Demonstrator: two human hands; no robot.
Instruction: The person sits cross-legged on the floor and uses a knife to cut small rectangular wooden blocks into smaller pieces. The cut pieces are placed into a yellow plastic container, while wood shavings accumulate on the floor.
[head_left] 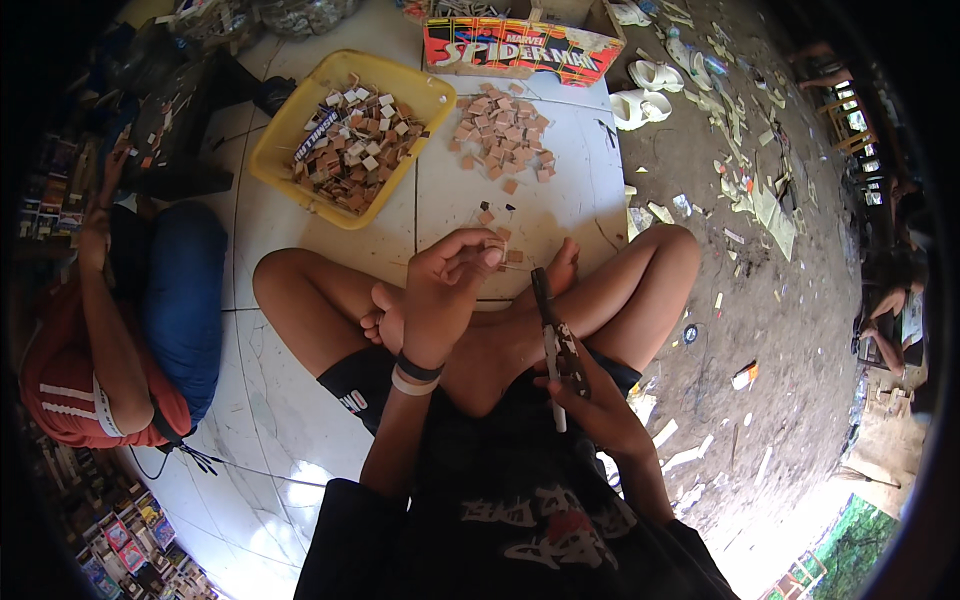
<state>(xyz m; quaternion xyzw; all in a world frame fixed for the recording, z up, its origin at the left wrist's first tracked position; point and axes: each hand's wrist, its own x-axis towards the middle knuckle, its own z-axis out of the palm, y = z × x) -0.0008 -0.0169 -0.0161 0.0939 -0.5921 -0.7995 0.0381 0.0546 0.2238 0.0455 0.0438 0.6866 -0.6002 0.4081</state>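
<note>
On the pale tiled floor (275,400), a loose heap of brown squares (505,130) lies just beside a yellow basin (310,204) filled with similar pieces. Near a few stray squares (514,257), the left hand (447,285) holds its grip with thumb and fingers close together, though I cannot tell whether they pinch anything; the right hand's (592,405) grip wraps around a long dark tool (545,310).

Basin (330,75), yellow; loose square pieces (505,130), tan-brown; handheld tool (550,340), black and pale grey; wristbands (418,368), one black, one white; floor tiles (265,400), white with dark joint lines; clogs (640,108), white; co-worker's trousers (185,300), blue; co-worker's shirt (75,350), red with white stripes.
</note>
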